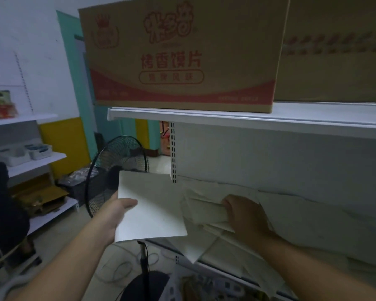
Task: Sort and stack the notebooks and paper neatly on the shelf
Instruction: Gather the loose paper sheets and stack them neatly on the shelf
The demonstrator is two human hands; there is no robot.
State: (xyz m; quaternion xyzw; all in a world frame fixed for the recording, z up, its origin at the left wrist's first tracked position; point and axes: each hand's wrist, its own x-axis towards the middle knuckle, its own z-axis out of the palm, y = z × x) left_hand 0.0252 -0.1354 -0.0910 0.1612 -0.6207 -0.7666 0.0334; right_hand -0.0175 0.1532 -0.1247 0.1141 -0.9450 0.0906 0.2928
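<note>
white sheet (154,205) off shelf (213,271) end, left hand (115,213); papers (204,211), right hand (245,216)

Two hands (115,211) (245,216), two cartons (182,55) (334,51) (one fan (117,157))

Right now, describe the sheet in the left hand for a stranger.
Find the red-printed cardboard box on the upper shelf; below it, before the black fan, the left hand holds a white sheet. Unlike the jumbled papers the right hand grips, it is flat and clean-edged.
</note>
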